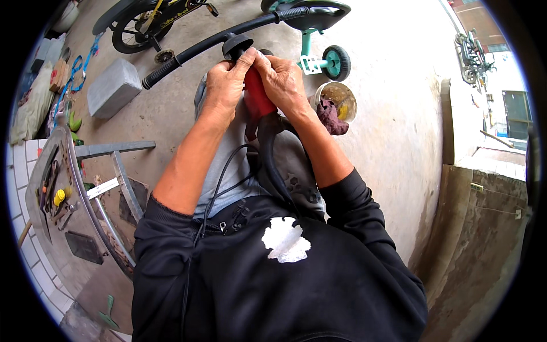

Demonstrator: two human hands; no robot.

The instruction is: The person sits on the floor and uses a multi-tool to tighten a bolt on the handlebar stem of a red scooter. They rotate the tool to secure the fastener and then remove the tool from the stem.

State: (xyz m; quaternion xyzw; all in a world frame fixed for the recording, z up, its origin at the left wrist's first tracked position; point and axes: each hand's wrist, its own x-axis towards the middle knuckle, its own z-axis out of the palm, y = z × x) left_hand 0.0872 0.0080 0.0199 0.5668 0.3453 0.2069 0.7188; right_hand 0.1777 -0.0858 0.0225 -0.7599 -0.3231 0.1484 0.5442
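Observation:
My left hand [224, 85] and my right hand [281, 82] meet in front of me, thumbs and fingers pinched together at the upper end of a red frame tube [256, 94]. Just beyond the thumbs is a black cup-shaped cap [236, 45]. A long black handlebar [228, 34] with ribbed grips runs slantwise behind the cap. From the red tube a thick black curved tube [270, 154] comes down between my legs toward my lap. A thin black cable [219, 182] loops beside it. My fingers hide exactly what they pinch.
A grey block [115, 88] and a black child's bike [142, 28] stand far left. Ahead is a turquoise ride-on with a black wheel [336, 62]. A bucket [348, 94] with a maroon cloth [331, 117] sits right. Tools lie on a worn tabletop [48, 239] at left.

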